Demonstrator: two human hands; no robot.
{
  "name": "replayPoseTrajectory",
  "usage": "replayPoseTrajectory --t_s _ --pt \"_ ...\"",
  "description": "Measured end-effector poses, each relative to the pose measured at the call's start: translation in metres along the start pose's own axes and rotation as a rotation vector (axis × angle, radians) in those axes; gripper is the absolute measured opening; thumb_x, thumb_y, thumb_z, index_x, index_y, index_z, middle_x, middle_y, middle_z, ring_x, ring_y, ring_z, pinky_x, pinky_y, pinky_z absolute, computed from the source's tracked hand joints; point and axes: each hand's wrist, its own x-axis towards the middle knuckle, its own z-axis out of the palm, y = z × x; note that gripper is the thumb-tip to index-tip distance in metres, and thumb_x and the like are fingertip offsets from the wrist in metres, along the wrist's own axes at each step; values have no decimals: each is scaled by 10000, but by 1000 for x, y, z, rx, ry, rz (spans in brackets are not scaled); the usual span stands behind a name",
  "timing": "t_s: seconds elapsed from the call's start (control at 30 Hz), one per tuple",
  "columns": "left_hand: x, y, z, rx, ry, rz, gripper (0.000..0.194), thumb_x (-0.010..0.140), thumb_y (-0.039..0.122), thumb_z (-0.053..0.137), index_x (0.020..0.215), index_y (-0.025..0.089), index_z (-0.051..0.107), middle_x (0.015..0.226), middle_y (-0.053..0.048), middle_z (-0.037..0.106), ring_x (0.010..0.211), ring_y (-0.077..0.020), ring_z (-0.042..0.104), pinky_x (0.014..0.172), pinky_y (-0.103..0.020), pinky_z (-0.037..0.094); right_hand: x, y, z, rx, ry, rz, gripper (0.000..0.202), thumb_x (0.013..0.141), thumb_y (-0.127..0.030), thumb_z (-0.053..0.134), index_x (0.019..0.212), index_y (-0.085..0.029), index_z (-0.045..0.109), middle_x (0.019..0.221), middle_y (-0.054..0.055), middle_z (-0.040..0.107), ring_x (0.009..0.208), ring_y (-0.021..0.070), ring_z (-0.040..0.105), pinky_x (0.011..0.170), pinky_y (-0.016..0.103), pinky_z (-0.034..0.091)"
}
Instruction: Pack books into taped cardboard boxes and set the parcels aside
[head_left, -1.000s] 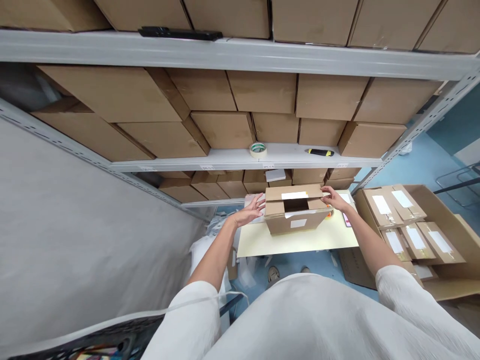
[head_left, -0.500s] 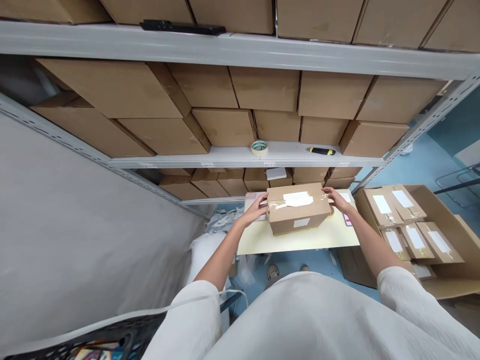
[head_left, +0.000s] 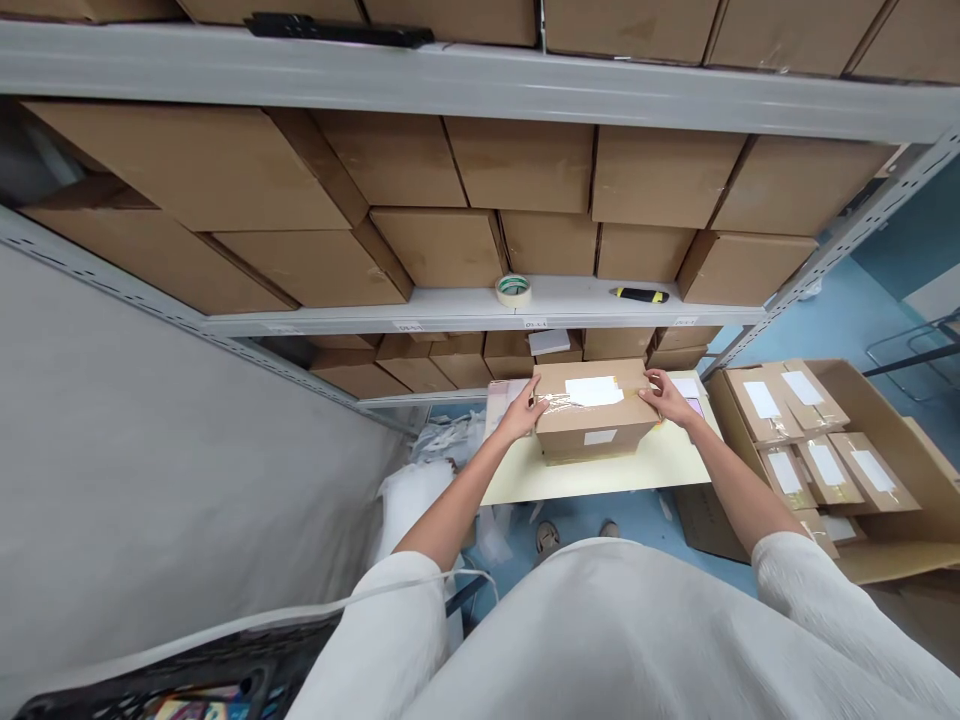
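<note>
A taped cardboard box (head_left: pixel 570 440) stands on the pale yellow tabletop (head_left: pixel 517 482), with a white label on its top and a smaller one on its near side. At its left end my left hand (head_left: pixel 522 408) grips the edge, thumb over the top. My right hand (head_left: pixel 666 396) holds the opposite end, thumb resting near the end of the clear tape. Partly behind my right hand lies a pinkish flat thing (head_left: pixel 696 407) on the table.
A large open carton (head_left: pixel 900 560) holding several labelled boxes stands at right. On the shelf ahead lie a tape roll (head_left: pixel 514 291) and a yellow-black utility knife (head_left: pixel 640 295), before stacked cartons. A grey wall (head_left: pixel 187 480) is at left, and a black crate (head_left: pixel 247 655) sits lower left.
My thumbs have come over the top edges of the box, and both hands sit closer in on its ends. The box's near side has turned slightly to face me. The view has shifted a little.
</note>
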Motion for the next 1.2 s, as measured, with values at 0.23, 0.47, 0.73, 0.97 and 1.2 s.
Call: replayPoseTrajectory --t_s 0.23,0.47,0.73,0.97,1.2 --pt "-1 3 4 -88 -18 -59 942 928 518 760 1738 263 353 1752 -103 429 1501 -294 559 1283 -436 408 -10 -3 -9 -149 5 7 686 876 -657 767 1442 -331 559 1612 129 516 1253 295 663 1085 493 577" --pt "-20 4 0 -184 -101 -169 999 924 526 788 1757 281 293 1738 -138 443 1205 -267 735 1019 -403 627 -29 -4 -10 -217 -36 0 664 901 -676 735 1464 -356 589 1592 122 555 1364 340 615 1014 465 621" --pt "-2 0 9 -131 -60 -39 964 928 466 765 1753 261 312 1757 -112 420 1437 -283 616 1253 -419 448 -24 0 -13 -206 -8 -19 746 885 -692 737 1521 -350 549 1593 131 546 1179 307 697 1000 515 632" --pt "-9 -6 1 -101 -47 -46 941 947 458 728 1759 282 285 1772 -67 396 1463 -260 597 1265 -381 432 -17 -3 -6 -235 -14 -51 716 907 -672 732 1500 -316 549 1609 140 517 1297 319 649 1111 517 569" --pt "-24 -9 -12 -156 -56 -68 1027 898 529 801 1754 268 298 1762 -98 405 1433 -278 627 1268 -425 437 -26 -4 5 -233 -71 -46 690 920 -659 719 1494 -320 541 1586 132 538 1288 306 660 1096 509 582"
